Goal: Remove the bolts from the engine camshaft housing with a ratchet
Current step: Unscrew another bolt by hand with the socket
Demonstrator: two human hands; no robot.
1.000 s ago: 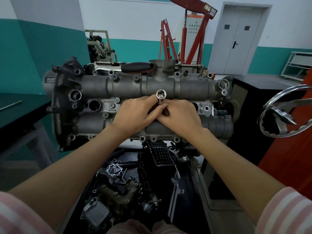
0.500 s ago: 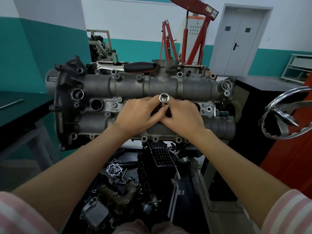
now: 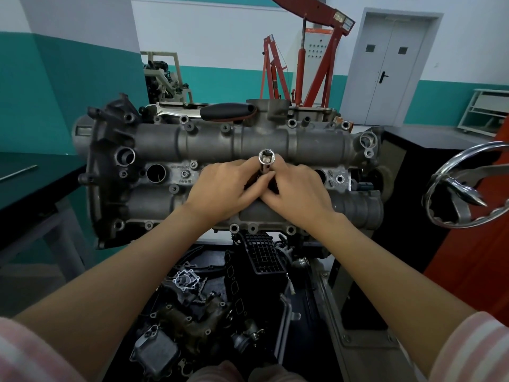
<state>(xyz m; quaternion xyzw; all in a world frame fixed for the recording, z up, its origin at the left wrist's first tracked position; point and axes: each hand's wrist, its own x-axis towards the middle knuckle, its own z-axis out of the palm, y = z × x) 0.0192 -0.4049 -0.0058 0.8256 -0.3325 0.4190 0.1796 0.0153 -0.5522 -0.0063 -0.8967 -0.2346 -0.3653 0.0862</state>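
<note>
The grey camshaft housing [image 3: 209, 142] lies across the middle of the view on its engine stand. A chrome socket [image 3: 265, 161] stands upright at the housing's centre, its open square end towards me. My left hand [image 3: 223, 191] and my right hand [image 3: 297, 194] meet around its lower part, and fingers of both hands pinch it. What the socket sits on is hidden by my fingers. The ratchet [image 3: 209, 113], chrome with a black handle, lies on top of the housing's far edge, untouched. Bolts [image 3: 187, 174] show in several bosses of the housing.
Loose engine parts and a black intake manifold [image 3: 256, 260] lie on the tray below the housing. A chrome handwheel [image 3: 468, 186] juts out at the right. A dark workbench [image 3: 30, 177] stands at the left, a red engine hoist [image 3: 311, 56] behind.
Both hands stay on the socket with only small finger shifts. The view has drifted slightly, so the housing sits a little lower and to the right in frame.
</note>
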